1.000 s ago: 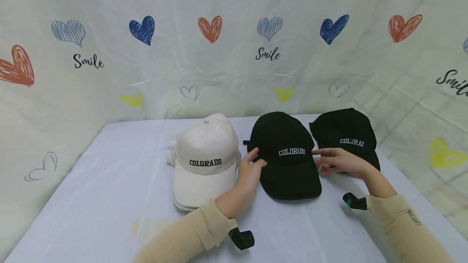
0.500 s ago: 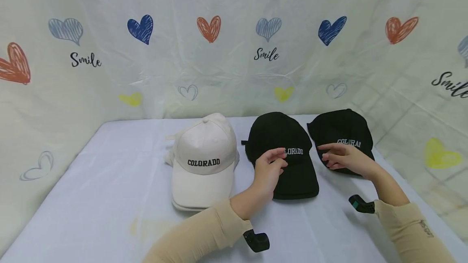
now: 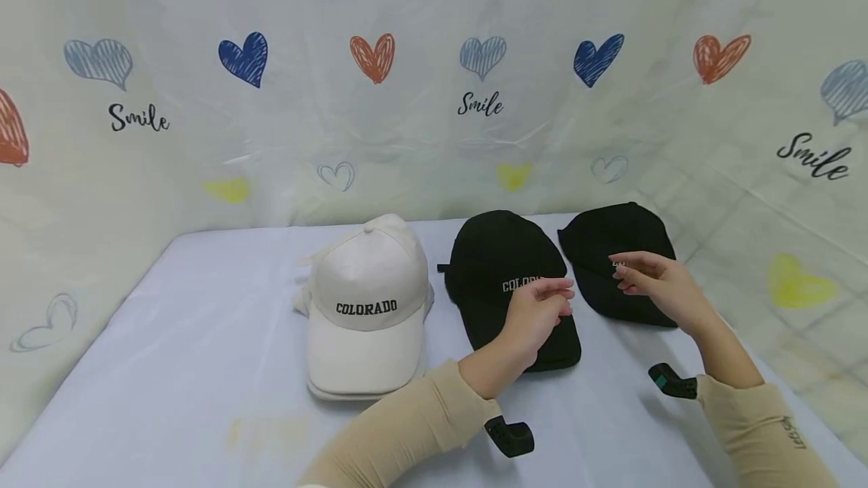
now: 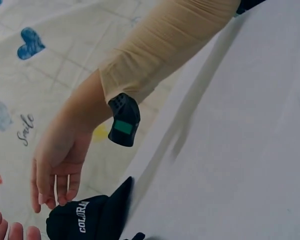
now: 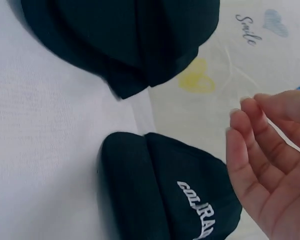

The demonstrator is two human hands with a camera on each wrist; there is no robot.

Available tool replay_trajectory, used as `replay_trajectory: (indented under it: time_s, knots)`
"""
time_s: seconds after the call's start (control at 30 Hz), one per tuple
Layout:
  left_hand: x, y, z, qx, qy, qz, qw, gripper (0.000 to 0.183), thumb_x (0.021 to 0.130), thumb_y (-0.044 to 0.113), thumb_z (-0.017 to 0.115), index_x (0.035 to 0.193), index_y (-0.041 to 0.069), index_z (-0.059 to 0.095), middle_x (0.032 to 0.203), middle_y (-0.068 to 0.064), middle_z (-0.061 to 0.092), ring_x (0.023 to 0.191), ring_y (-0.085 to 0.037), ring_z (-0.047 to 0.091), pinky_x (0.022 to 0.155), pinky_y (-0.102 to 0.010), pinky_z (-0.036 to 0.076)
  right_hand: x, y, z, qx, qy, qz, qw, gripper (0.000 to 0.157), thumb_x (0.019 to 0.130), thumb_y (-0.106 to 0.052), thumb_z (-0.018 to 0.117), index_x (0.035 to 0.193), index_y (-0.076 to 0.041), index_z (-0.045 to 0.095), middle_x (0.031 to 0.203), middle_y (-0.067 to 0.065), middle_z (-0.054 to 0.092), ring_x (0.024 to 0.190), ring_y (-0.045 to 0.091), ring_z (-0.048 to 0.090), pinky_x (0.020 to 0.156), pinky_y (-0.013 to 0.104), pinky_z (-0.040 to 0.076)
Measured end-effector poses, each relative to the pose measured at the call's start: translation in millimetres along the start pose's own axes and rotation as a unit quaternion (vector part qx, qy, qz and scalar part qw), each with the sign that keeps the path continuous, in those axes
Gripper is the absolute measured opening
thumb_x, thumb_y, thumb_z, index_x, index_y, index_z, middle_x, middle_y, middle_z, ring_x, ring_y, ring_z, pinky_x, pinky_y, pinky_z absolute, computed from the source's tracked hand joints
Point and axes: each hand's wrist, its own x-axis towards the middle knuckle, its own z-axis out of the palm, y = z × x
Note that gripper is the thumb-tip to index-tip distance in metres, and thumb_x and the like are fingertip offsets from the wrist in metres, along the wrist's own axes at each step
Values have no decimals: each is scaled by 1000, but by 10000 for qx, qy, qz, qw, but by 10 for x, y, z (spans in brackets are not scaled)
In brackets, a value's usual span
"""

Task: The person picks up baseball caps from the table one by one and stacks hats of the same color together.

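Note:
My left hand (image 3: 539,316) hovers over the brim of the middle black cap (image 3: 502,247), fingers bent loosely and holding nothing. It hides part of that cap's white COLORADO lettering. My right hand (image 3: 664,288) is raised in front of the right black cap (image 3: 603,239), covering most of its lettering. In the right wrist view the right hand (image 5: 270,165) has its thumb close to the fingertips with nothing between them; the lettered black cap (image 5: 160,195) lies below. Only fingertips of the left hand (image 4: 15,232) show in the left wrist view.
A cream cap (image 3: 369,322) with black COLORADO lettering stands left of the black caps, a second brim edge showing under its own. All rest on a white-covered table (image 3: 203,337). Behind is a curtain (image 3: 407,134) printed with hearts. Black trackers (image 3: 510,437) sit at both wrists.
My left hand has moved right, from the middle cap's left side to over its brim. My right hand has drawn away from that cap's right edge. The view has turned slightly right.

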Motion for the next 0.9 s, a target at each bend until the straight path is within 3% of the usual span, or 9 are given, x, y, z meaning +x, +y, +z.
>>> replay_trajectory:
  time_s: [0.1,0.33,0.53,0.73,0.8,0.9]
  knots:
    - [43,4,111,6,38,-82,10000,20,96,-2,62,105,9,77,95,-3,72,76,-13,63,90,-41,56,-3,31,-21,28,226,16,9997,20,105,-10,59,117,-22,69,97,-14,69,85,3,67,74,16,56]
    - [171,-87,316,-116,131,-217,9996,19,95,-3,62,104,7,76,92,0,72,77,-12,62,79,-31,53,-54,119,-103,23,751,134,9971,17,105,-16,60,113,-29,68,97,-19,67,84,2,64,73,13,54]
    - [248,-163,472,-70,128,-285,9995,19,94,-2,64,107,6,75,98,-3,72,90,-17,67,96,-41,53,-86,235,-233,266,1089,351,9931,22,105,-12,59,108,-31,70,94,-20,68,80,2,65,71,12,54]
    - [326,-195,632,163,104,-248,9995,20,93,-1,67,111,5,75,101,-2,72,100,-17,68,97,-39,54,-84,337,-325,518,1488,612,9856,28,104,-8,59,100,-34,71,87,-19,68,75,1,65,67,13,54]
    - [355,-215,676,254,183,-247,9992,23,91,-4,67,112,4,74,105,-4,71,102,-19,66,97,-40,54,-81,373,-335,486,1567,733,9837,23,104,-10,59,101,-29,71,85,-19,68,74,1,65,67,13,54]
    - [409,-250,738,371,397,-272,9982,28,89,-5,68,115,2,72,109,-7,69,105,-22,64,98,-42,53,-80,433,-343,367,1626,941,9815,12,105,-13,59,109,-13,70,84,-20,67,74,1,64,67,14,55]
